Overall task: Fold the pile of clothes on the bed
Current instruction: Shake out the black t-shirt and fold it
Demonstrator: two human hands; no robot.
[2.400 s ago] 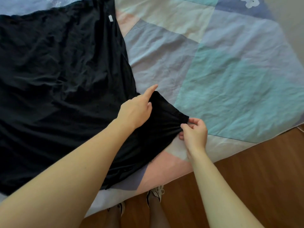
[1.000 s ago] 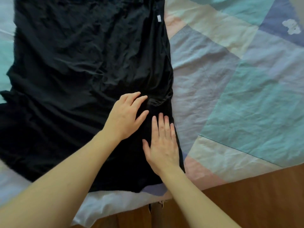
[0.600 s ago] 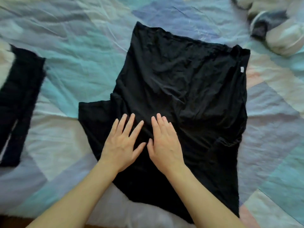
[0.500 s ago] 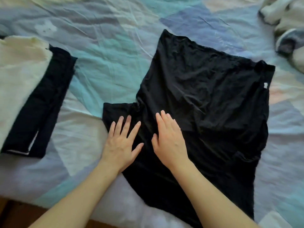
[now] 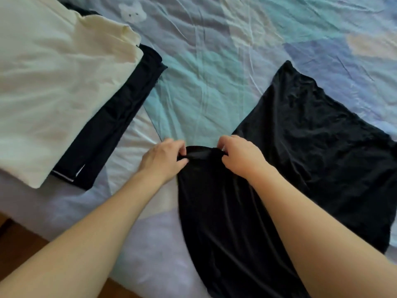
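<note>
Both palms have lifted off the shirt (image 5: pixel 300 147); now left hand (image 5: pixel 162 159) and right hand (image 5: pixel 240 157) pinch its left sleeve edge, likely to fold it inward; shirt lies on the bed (image 5: pixel 214 61), right of the folded stack (image 5: pixel 53 82)

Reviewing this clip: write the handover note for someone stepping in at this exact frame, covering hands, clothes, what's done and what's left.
Left hand and right hand each pinch an end of the black garment's near-left sleeve, bunched between them.
The black garment lies spread on the patchwork bedsheet, its right side already folded in.
To the left, a folded cream garment sits on a folded dark garment.
Left: fold this sleeve in, finish folding the garment, add it to the stack. Whether more clothes wait out of view cannot be told.
</note>
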